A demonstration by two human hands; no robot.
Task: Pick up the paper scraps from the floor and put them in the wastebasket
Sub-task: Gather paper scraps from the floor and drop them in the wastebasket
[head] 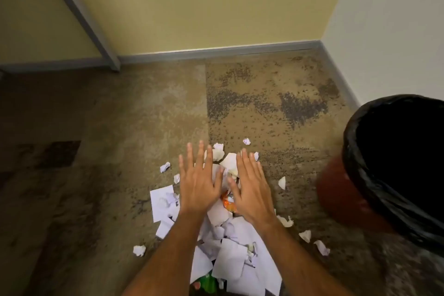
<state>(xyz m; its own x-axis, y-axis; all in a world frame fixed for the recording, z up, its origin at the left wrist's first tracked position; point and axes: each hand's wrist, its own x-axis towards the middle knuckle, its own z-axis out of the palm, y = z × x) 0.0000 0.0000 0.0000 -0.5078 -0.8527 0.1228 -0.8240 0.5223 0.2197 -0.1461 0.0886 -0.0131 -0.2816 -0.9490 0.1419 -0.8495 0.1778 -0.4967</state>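
1. From the head view, the job looks like it is only starting. The pile of paper scraps (230, 247) lies on the carpet (120, 151), and I see nothing being carried to the wastebasket (394, 163).

2. Both hands are flat and open, palms down, with fingers spread. The left hand (198, 184) and the right hand (249, 190) are side by side over the far end of the pile. Neither one is holding anything. I cannot tell if they press on the paper or float just above it.

3. I think the step right now is gathering. The next move needs the 2 hands to come together, squeeze a bunch of scraps between them and lift.

4. Most of the paper is under the hands and arms, and closer to the person. Flat white sheets lie beside the left wrist. Something orange (228, 202) peeks out between the 2 hands, and something green (206, 282) shows at the bottom edge. I cannot tell what they are.

5. Little crumpled balls sit apart from the pile. 1 ball (246, 141) is past the fingertips, and another ball (139, 250) is off to the left. They may need extra grabs.

6. The wastebasket stands to the right, near the right hand, with a black bag (360, 187) over its rim. The carry should be short.
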